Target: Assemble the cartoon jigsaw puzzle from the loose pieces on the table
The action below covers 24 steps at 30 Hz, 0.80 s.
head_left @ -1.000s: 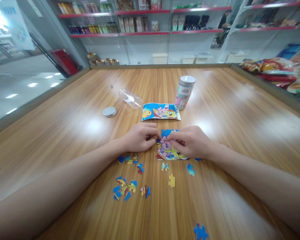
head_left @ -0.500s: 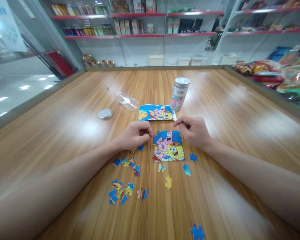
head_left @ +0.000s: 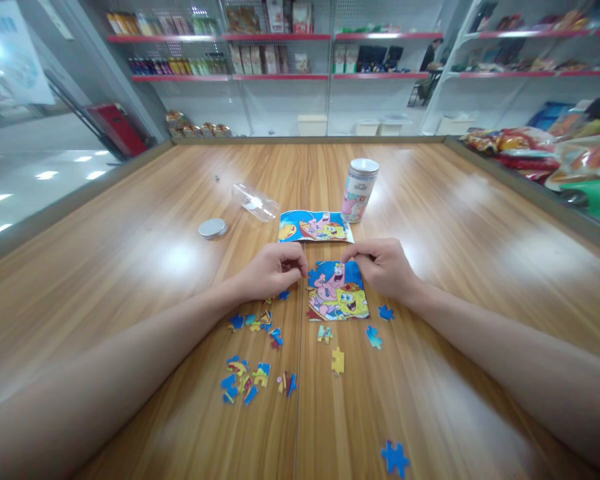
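Note:
A partly joined jigsaw puzzle (head_left: 337,291) lies on the table, showing a pink and a yellow cartoon figure on blue. At its upper left edge my left hand (head_left: 276,272) rests with curled fingers, and whatever they hold, if anything, is hidden. My right hand (head_left: 384,268) has its fingertips pinched together at the puzzle's upper right edge; a piece between them cannot be made out. Just beyond lies a printed picture sheet (head_left: 313,226) with the same figures. Loose puzzle pieces (head_left: 261,375) lie in groups on the left, a yellow piece (head_left: 337,361) and blue pieces (head_left: 373,337) nearer me.
An upright printed can (head_left: 360,190) stands behind the sheet. A clear plastic bottle (head_left: 255,203) lies on its side, with a silver lid (head_left: 213,229) to its left. Bagged goods (head_left: 575,150) line the right edge; stocked shelves (head_left: 280,75) stand behind the table.
My right hand has shifted slightly left, bringing its fingertips onto the puzzle's upper right edge. My left hand stays by the puzzle's left side. The view has tilted slightly.

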{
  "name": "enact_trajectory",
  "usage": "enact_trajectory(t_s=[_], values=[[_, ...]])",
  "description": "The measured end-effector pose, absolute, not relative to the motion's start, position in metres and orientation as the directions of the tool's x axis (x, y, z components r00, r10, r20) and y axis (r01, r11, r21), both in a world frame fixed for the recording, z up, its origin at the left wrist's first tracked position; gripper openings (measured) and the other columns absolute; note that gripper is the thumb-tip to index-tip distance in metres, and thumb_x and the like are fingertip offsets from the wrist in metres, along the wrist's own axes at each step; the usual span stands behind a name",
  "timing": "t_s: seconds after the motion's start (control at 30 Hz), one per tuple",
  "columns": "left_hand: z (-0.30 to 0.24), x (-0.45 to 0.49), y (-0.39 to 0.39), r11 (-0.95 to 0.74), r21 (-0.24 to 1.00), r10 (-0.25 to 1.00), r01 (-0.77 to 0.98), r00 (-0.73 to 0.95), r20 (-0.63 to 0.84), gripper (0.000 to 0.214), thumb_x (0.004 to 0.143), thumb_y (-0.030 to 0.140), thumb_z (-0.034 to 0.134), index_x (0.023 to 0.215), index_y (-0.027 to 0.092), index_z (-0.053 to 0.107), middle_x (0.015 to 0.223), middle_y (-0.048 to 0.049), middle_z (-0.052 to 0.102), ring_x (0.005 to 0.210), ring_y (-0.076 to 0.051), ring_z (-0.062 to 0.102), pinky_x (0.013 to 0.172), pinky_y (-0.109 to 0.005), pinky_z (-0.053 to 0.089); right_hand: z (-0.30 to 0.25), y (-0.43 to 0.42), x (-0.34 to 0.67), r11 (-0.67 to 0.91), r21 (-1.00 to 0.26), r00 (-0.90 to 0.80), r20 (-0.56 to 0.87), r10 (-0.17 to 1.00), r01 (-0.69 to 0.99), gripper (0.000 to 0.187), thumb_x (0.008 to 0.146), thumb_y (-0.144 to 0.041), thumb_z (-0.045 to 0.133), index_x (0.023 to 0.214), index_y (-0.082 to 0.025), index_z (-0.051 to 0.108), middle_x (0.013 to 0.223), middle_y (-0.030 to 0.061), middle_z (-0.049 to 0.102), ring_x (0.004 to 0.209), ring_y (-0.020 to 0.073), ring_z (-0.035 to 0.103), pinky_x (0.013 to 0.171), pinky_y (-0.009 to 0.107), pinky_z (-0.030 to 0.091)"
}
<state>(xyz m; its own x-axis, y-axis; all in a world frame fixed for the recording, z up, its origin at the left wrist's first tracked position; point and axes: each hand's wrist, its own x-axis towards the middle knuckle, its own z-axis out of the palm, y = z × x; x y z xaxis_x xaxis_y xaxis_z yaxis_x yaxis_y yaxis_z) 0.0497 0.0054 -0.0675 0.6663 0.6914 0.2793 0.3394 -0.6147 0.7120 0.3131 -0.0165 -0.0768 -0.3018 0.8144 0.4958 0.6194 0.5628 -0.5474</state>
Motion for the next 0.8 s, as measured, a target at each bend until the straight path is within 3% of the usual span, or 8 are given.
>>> enact_trajectory(t_s=[0.67,0.8], values=[[-0.0727,0.0534,0.0077,-0.592,0.725,0.705,0.352,0.662,0.255,0.014,0.074,0.008,0.052,0.074,0.013,0.065,0.073,-0.0002,0.060,0.064,-0.009,0.051,0.059,-0.021,0.040,-0.0755,-0.0190,0.3151,0.561,-0.547,-0.319,0.478,0.818,0.621,0.029,0.081,-0.009,0.050,0.081,-0.017,0.078,0.070,0.0011,0.073,0.054,0.0112,0.059,0.054,0.023,0.039],[-0.0671,0.0560,0.0043,-0.554,0.760,0.748,0.340,0.605,0.274,0.014,0.078,0.010,0.053,0.086,0.014,0.065,0.065,0.0026,0.055,0.056,-0.008,0.046,0.053,-0.021,0.036,-0.0753,-0.0193,0.3159,0.566,-0.541,-0.322,0.483,0.815,0.622,0.029,0.080,-0.009,0.051,0.081,-0.017,0.078,0.069,0.0014,0.072,0.053,0.0111,0.057,0.053,0.023,0.038]])
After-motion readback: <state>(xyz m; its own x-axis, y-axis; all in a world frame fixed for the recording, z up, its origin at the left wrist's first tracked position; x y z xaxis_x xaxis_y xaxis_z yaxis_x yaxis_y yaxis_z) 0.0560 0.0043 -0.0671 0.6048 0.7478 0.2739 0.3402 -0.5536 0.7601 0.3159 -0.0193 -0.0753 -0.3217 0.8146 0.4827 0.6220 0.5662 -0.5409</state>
